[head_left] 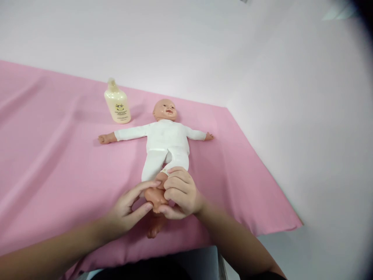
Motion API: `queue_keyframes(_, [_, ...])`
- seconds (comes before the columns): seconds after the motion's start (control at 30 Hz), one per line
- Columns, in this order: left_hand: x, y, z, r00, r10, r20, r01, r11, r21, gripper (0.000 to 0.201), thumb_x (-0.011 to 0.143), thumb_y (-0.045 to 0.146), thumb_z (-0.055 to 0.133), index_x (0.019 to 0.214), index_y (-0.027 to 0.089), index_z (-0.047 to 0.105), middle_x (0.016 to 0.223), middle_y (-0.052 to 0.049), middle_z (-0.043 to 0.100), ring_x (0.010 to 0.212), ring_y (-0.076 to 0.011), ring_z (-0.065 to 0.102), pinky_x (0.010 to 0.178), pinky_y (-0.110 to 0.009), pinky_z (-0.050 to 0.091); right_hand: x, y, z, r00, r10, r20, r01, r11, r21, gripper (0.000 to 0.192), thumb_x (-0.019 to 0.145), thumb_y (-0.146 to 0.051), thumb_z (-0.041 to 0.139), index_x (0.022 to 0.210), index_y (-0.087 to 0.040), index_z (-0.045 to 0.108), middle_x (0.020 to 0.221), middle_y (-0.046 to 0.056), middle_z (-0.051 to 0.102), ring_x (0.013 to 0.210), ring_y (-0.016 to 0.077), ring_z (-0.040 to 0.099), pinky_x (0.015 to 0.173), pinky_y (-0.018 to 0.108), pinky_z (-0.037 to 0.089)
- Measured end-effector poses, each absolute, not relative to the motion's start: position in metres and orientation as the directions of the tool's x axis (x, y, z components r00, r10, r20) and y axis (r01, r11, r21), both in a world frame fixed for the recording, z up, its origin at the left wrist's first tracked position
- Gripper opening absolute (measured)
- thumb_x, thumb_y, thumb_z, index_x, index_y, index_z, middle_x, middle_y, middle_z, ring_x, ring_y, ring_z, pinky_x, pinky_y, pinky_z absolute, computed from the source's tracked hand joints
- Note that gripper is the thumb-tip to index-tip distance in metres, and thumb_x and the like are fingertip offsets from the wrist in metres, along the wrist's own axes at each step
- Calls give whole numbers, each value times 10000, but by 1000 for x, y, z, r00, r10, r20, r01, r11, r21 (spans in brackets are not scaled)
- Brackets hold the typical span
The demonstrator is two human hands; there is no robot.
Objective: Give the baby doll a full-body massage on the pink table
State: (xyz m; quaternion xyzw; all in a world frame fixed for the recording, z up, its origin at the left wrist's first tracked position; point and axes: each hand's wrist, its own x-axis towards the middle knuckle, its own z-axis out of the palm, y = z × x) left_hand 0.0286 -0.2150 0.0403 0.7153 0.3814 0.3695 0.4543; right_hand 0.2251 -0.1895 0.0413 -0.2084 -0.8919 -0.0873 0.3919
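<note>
A baby doll (167, 136) with a white cloth body lies on its back, arms spread and head away from me. One of its feet (156, 197) is raised between my two hands. My left hand (132, 204) grips this foot from the left, thumb at the toes and fingers along the upper side. From the right, my right hand (182, 194) has its fingers curled against the same foot and ankle, thumb near the toes. The doll's other foot (154, 230) rests lower down on the cloth, partly hidden beneath the raised one.
A pink cloth (72, 163) with soft folds covers the table. Beyond the doll's outstretched arm, at the back left, stands a cream pump bottle (118, 103) with a printed label. White wall (186, 50) rises behind the table's far edge.
</note>
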Motion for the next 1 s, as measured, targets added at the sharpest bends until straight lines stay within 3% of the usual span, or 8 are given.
queue_keyframes(0.13, [28, -214, 42, 451, 875, 177, 228, -304, 925, 343, 867, 292, 499, 1201, 219, 525, 1192, -61, 622, 1113, -212, 581, 971, -309, 472, 225, -190, 43, -531, 275, 802, 413, 910, -38, 328, 857, -446, 489, 631, -217, 425, 645, -4, 477, 744, 144, 526, 862, 368, 443])
queue_keyframes(0.37, [28, -214, 43, 436, 883, 173, 205, -285, 936, 336, 875, 302, 493, 1198, 218, 530, 1193, -56, 620, 1121, -213, 575, 977, -316, 471, 227, -189, 37, -633, 330, 701, 444, 896, -21, 384, 822, -531, 545, 633, -212, 442, 672, 8, 496, 760, 156, 530, 862, 389, 433])
queue_keyframes(0.67, [30, -216, 45, 407, 901, 149, 221, -256, 941, 308, 927, 333, 411, 1188, 230, 538, 1212, -26, 621, 1158, -192, 554, 1024, -288, 424, 227, -185, 46, -582, 297, 757, 403, 914, -48, 393, 857, -547, 465, 656, -209, 452, 706, 19, 506, 810, 156, 533, 836, 367, 446])
queue_keyframes(0.83, [31, -217, 46, 407, 901, 151, 232, -262, 937, 316, 930, 327, 402, 1196, 221, 537, 1207, -35, 623, 1141, -187, 566, 1013, -286, 434, 224, -184, 53, -476, 200, 856, 331, 943, -37, 355, 816, -519, 532, 671, -205, 449, 719, 16, 531, 754, 140, 542, 772, 336, 468])
queue_keyframes(1.0, [32, -217, 47, 389, 908, 158, 220, -258, 941, 307, 931, 323, 402, 1186, 221, 540, 1214, -32, 615, 1164, -183, 547, 1039, -291, 408, 222, -185, 50, -439, 209, 874, 365, 930, -39, 351, 792, -514, 571, 667, -210, 448, 673, -4, 516, 718, 125, 542, 767, 314, 474])
